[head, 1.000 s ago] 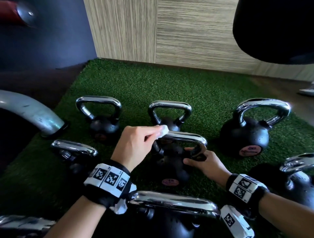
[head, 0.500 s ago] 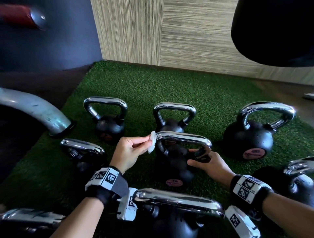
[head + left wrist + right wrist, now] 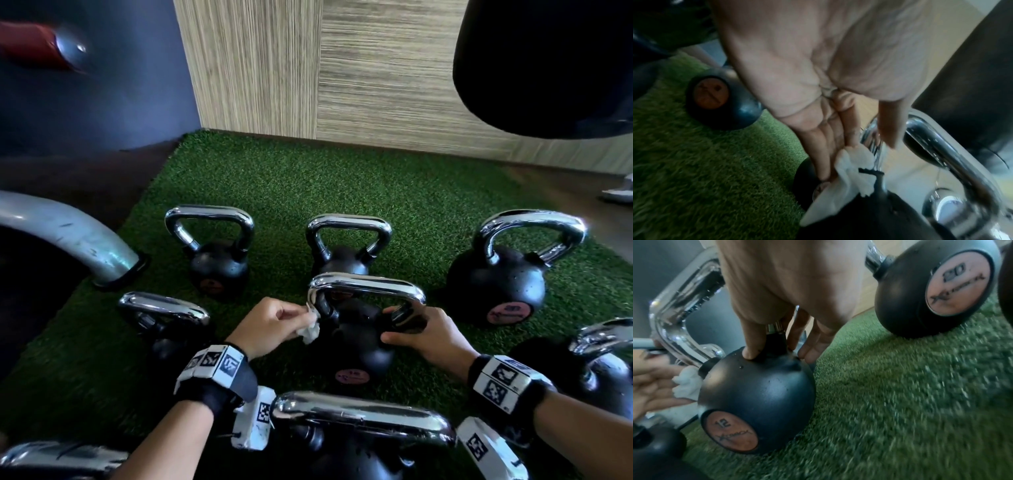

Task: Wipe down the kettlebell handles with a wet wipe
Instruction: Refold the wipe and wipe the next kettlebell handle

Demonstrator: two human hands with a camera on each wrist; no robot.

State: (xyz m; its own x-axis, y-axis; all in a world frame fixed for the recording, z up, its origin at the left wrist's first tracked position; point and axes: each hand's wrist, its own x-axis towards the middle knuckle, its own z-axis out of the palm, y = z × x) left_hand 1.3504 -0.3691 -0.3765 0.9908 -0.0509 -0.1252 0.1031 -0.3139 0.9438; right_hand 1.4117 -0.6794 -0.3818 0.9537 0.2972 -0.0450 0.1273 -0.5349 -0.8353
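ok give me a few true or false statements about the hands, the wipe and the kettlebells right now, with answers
1. The left hand pinches the wipe against the left leg of the middle kettlebell's handle. True.
2. The right hand is lifted clear of that kettlebell. False: its fingers curl round the right base of the handle.
3. The kettlebell being wiped is marked 12. True.
4. The kettlebells stand on bare wooden floor. False: they stand on green turf.
5. The kettlebell to the right is marked 20. True.
6. The wipe lies dropped on the turf. False: the left hand holds it.
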